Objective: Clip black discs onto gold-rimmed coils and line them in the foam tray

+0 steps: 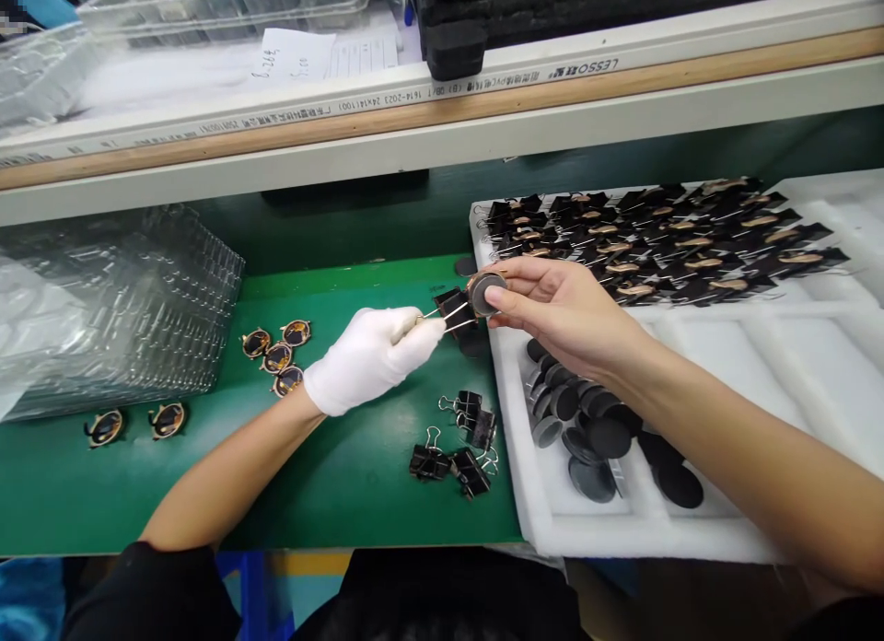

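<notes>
The white-gloved left hand [378, 357] pinches the wire handles of a black binder clip [452, 309]; the bare right hand [563, 309] has its grip closed on a round disc piece [487, 294] beside the clip, above the green tabletop [331, 480]. A white foam tray [576, 521] lies at the right, stacked clear trays [138, 309] at the left, beneath a paper-strewn shelf [442, 144].

the left arm [238, 466] and right arm [725, 420] reach in from both sides. the left hand [387, 351] has a white glove [345, 374] on and pinches tight. the right hand [556, 309] is bare, its thumb [507, 300] pressing, its fingers bent. the hands are close but apart.
</notes>
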`<state>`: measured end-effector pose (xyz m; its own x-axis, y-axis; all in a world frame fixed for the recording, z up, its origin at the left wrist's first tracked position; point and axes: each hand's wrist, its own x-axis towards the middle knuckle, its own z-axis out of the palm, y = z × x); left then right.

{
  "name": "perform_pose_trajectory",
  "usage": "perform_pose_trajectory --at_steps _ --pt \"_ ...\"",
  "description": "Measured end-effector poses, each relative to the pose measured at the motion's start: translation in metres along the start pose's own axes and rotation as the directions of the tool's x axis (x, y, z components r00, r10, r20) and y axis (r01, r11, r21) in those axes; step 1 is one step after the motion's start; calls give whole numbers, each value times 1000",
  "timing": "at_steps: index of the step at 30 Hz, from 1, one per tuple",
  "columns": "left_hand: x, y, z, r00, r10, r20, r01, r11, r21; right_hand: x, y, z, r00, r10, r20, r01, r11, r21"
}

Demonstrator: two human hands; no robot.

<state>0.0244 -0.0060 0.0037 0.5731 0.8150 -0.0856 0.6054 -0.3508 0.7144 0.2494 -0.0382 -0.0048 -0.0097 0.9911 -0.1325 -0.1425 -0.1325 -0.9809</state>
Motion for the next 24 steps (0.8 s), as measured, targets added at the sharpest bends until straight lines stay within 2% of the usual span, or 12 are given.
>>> perform_pose_trajectory --at_steps 4,8,10,13,16,19,22,24 --pt "1 -1 6 997 66 -26 -64 996 60 0 2 0 999 -34 42 36 998 -58" --pt "1 -2 4 1000 14 -23 -13 999 38 -2 4 0 999 -2 44 5 998 -59" --pt "2 -4 -1 999 31 43 -31 1000 0 -2 3 0 999 -16 37 18 999 -51" --pt "0 -7 -5 963 180 200 -187 982 14 -1 -1 -1 998 -60 -26 60 998 0" --pt "-6 -8 9 926 238 294 -318 909 268 2 -6 -2 994 -44 -99 51 996 70" --pt "-12 -9 35 941 168 294 -300 818 491 4 -8 -1 990 0 -139 29 979 203" --pt "-12 -12 50 946 103 309 -242 857 455 4 -8 1 990 75 -118 -28 935 355" --pt "-8 -14 47 959 106 261 -202 905 374 4 -7 0 988 138 -68 -104 925 367"
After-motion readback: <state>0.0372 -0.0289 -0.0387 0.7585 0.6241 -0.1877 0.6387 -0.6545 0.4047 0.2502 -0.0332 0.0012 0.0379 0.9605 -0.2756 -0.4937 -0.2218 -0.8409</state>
